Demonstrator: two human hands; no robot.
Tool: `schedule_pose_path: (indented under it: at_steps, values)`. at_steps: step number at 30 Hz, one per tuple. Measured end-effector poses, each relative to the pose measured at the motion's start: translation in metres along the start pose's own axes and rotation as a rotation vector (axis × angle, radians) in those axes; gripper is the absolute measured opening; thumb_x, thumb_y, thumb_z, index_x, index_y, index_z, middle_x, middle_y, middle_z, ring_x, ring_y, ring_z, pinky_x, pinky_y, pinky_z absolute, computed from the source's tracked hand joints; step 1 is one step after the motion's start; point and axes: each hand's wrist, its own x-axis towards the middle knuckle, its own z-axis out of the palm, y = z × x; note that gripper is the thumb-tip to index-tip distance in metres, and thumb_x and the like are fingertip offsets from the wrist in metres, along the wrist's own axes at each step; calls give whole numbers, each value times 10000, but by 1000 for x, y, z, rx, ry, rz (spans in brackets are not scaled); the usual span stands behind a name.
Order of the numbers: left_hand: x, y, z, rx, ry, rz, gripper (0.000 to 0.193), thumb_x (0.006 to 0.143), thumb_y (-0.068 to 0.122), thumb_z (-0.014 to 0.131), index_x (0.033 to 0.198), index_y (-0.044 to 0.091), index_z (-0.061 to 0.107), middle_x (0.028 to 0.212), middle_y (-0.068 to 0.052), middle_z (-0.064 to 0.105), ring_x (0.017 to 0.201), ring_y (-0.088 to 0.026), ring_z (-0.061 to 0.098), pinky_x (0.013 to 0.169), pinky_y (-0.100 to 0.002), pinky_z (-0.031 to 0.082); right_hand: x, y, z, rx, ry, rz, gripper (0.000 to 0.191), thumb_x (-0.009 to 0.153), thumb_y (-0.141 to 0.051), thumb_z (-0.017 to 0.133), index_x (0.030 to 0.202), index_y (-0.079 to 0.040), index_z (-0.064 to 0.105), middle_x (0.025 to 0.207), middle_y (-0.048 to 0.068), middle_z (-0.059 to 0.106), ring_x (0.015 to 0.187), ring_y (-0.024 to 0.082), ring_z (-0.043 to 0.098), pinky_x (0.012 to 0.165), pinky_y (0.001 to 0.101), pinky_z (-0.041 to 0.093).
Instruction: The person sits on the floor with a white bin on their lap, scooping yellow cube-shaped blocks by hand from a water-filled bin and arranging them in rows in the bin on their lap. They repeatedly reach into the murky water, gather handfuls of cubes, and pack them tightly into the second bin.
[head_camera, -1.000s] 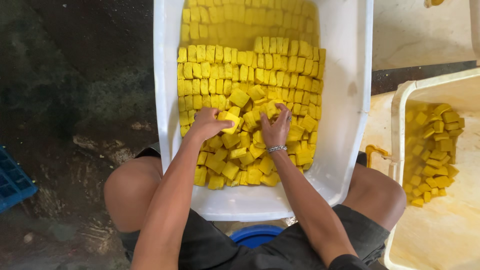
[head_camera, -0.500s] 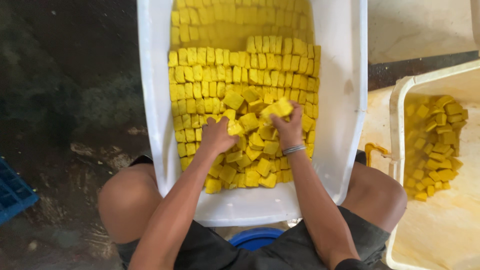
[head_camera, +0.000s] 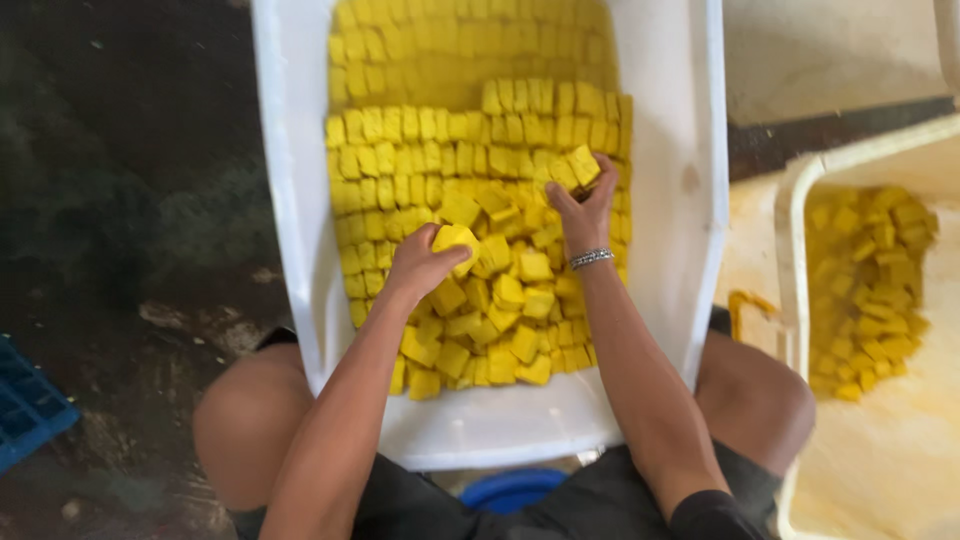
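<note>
While the left hand (head_camera: 422, 265) closes on a yellow cube (head_camera: 455, 240) at its 1 o'clock, the right hand (head_camera: 583, 215) pinches another cube (head_camera: 583, 165) at 12

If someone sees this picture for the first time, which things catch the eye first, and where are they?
First the bright yellow cubes, neat rows at the far end of the white tub and a loose heap nearer the person. Both hands are in the heap: the left hand holds one cube, the right hand lifts another. On the right, a second tub holds more cubes.
</note>
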Motion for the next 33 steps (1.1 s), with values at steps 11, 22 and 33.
schedule_pose_path:
  at_steps: [11,22,33]
  values:
    - [94,82,-93,-581,261,231,475,890,324,695,1299,122,560,1121,-23,687,941,-167,700,701,-335,595,159,-54,156,-1098,-734,-606,594,890,-108,706,1424,-225,475,1233,218,635,1129,404,626,946,467,530]
    - [186,146,-83,523,441,228,512,870,278,734,1353,215,572,1314,-170,549,1158,-421,590,913,-532,524,194,-52,175,-1124,-1230,-565,616,749,-119,682,1357,-186,608,1382,160,601,1242,372,566,1041,451,462]
    - [199,128,-113,560,127,196,410,872,159,595,1265,47,628,1233,-257,649,1145,-436,612,935,-511,516,194,-44,191,-1023,-965,-487,425,878,-262,703,1263,-86,666,1123,172,712,1026,361,675,913,464,529]
